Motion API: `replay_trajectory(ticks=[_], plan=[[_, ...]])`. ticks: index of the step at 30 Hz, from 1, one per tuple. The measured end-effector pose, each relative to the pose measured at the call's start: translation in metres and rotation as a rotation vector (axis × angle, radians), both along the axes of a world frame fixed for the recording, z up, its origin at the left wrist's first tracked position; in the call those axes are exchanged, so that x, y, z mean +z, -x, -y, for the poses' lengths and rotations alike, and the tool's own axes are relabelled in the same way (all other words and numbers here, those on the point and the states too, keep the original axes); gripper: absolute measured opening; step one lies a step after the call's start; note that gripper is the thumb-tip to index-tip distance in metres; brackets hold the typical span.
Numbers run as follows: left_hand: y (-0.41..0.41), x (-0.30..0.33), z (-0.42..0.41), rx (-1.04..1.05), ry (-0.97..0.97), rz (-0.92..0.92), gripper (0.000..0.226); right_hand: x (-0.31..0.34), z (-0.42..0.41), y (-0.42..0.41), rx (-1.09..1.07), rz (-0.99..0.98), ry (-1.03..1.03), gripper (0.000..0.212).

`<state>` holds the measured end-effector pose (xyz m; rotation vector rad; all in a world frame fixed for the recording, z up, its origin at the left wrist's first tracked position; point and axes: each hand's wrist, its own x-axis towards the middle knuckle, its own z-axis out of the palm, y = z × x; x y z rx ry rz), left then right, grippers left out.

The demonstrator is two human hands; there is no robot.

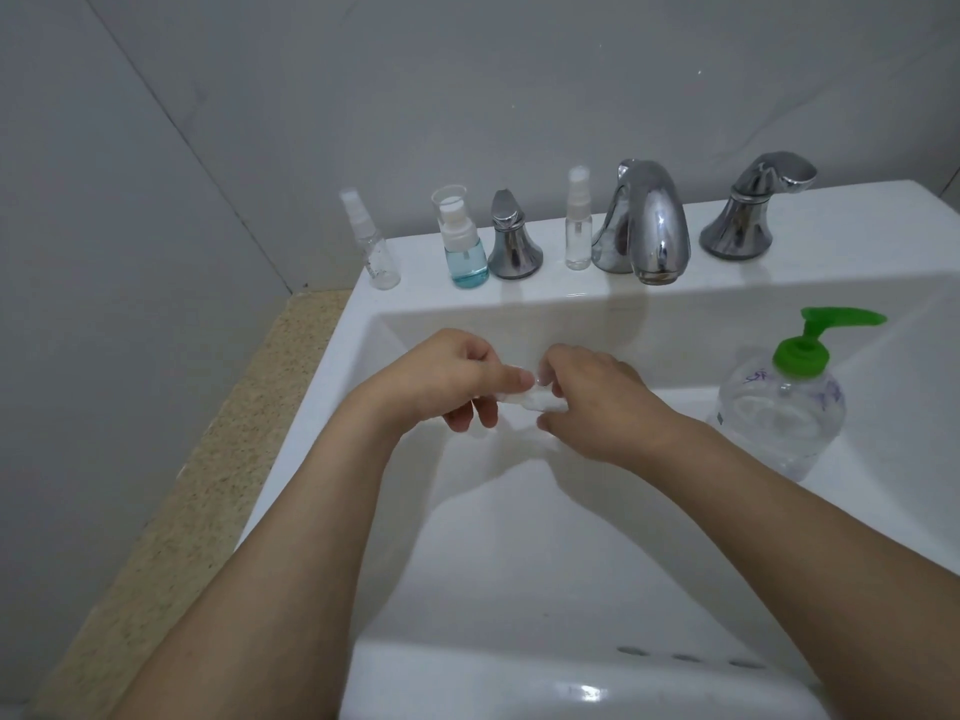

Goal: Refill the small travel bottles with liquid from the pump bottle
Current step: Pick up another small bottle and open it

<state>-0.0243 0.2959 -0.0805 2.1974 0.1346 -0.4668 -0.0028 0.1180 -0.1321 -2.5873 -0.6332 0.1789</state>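
Head view, taking the chrome spout as landmark: far left of it on the sink ledge stands an empty clear spray bottle, then a capped bottle with blue liquid, a chrome handle and, just beside the spout, another small clear spray bottle. Below the spout, over the basin, the left hand and right hand meet, both pinching a small clear bottle, blurred. Right of the spout stands a second chrome handle, and below it the green-topped pump bottle on the sink's right rim.
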Motion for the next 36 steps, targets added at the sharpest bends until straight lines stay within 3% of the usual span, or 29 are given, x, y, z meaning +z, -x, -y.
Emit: replay_trajectory(ticks=[16,26,30,36], plan=[[0.001,0.015,-0.009,0.136,0.195,-0.412,0.053,0.009,-0.003,0.006,0.022,0.170,-0.018,0.035],[0.003,0.018,-0.005,0.144,0.303,-0.458,0.049,0.009,-0.003,0.005,-0.013,0.217,-0.014,0.036],[0.001,0.009,-0.007,0.119,0.174,-0.345,0.053,0.009,-0.001,0.003,-0.040,0.173,0.025,0.038],[-0.003,-0.005,-0.001,0.033,0.094,0.062,0.024,0.010,0.003,0.001,-0.092,0.112,0.058,0.036]])
